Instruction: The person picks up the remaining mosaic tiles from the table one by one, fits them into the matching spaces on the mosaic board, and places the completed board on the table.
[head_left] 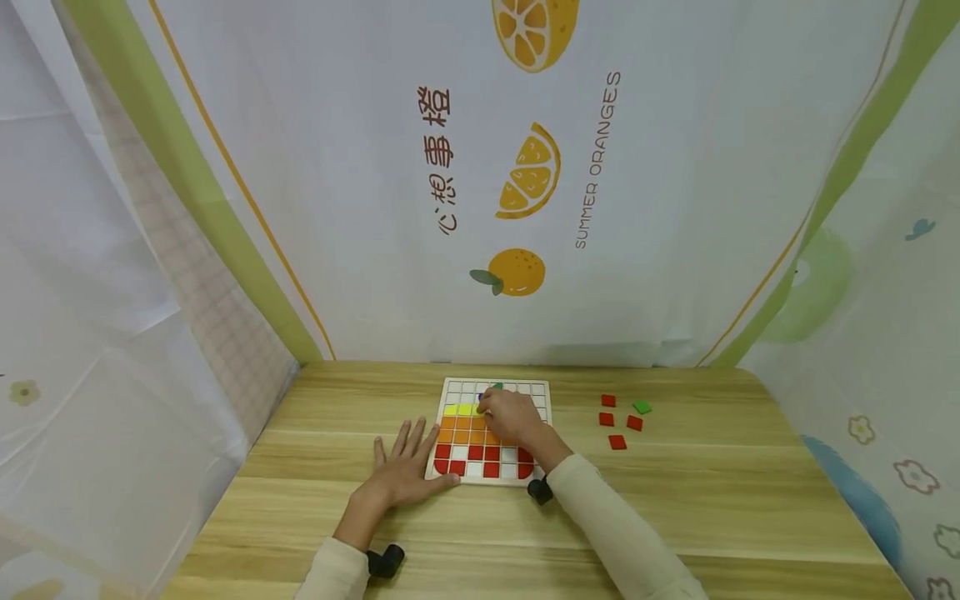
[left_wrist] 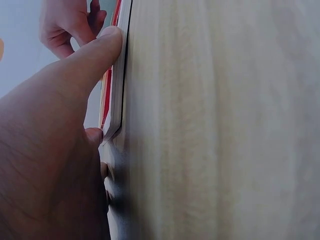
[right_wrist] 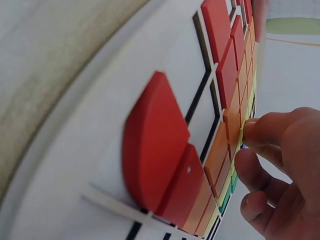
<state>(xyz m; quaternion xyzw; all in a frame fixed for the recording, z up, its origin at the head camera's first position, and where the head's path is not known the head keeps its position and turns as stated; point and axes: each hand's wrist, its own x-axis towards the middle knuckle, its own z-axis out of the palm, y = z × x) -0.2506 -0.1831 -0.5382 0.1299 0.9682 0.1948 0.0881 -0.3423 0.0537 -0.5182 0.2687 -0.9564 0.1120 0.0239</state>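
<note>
Fingers (head_left: 402, 437) of left hand (head_left: 401, 479) spreading wide, thumb (head_left: 444, 483) touching near edge of board (head_left: 455, 387). Right hand (head_left: 517, 418) bending fingers over yellow tiles (head_left: 464, 410); cannot tell if pinching one. Board lying on table (head_left: 720, 500), red tiles (head_left: 617, 442) and green tile (head_left: 642, 407) lying to right.

loads of room over the table (head_left: 750, 508) at lower right of frame, but left hand (head_left: 407, 477) and right hand (head_left: 517, 419) crowd the board (head_left: 538, 391), bottom centre
</note>
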